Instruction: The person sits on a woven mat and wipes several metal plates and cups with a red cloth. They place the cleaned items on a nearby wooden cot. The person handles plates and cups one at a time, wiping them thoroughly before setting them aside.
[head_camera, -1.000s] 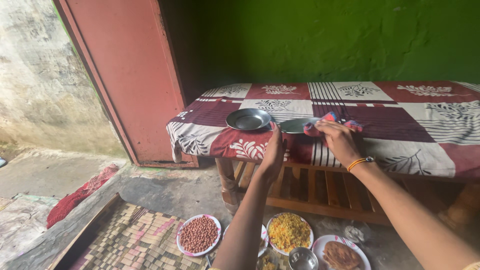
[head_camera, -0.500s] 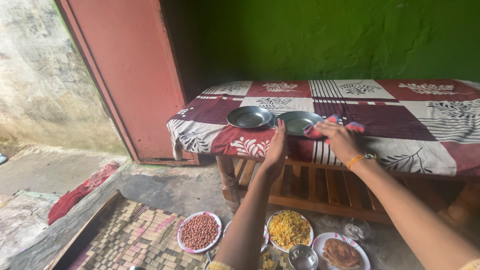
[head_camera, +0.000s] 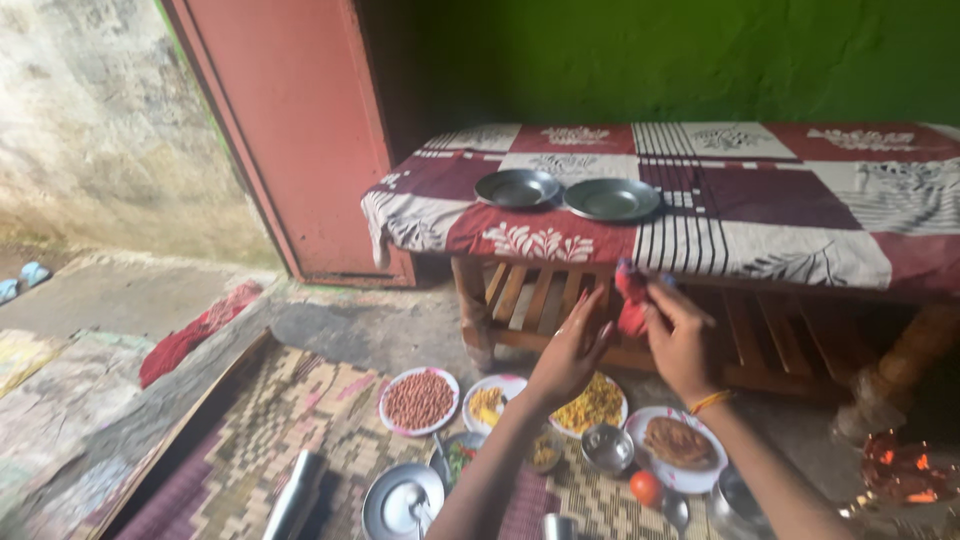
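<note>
While the right hand (head_camera: 680, 335) grips a red cloth (head_camera: 631, 300), bunched upright in its closed fingers, the left hand (head_camera: 572, 352) hangs open just to the cloth's left, fingers spread, palm turned toward it, not touching. Both hands hover in front of the low wooden bed's (head_camera: 760, 345) front edge, below two steel plates (head_camera: 612, 198) near the patterned bedcover's (head_camera: 780, 250) front left corner. Dishes of peanuts (head_camera: 418, 399) and flatbread (head_camera: 675, 442) lie on the woven mat (head_camera: 300, 430) beneath the forearms.
</note>
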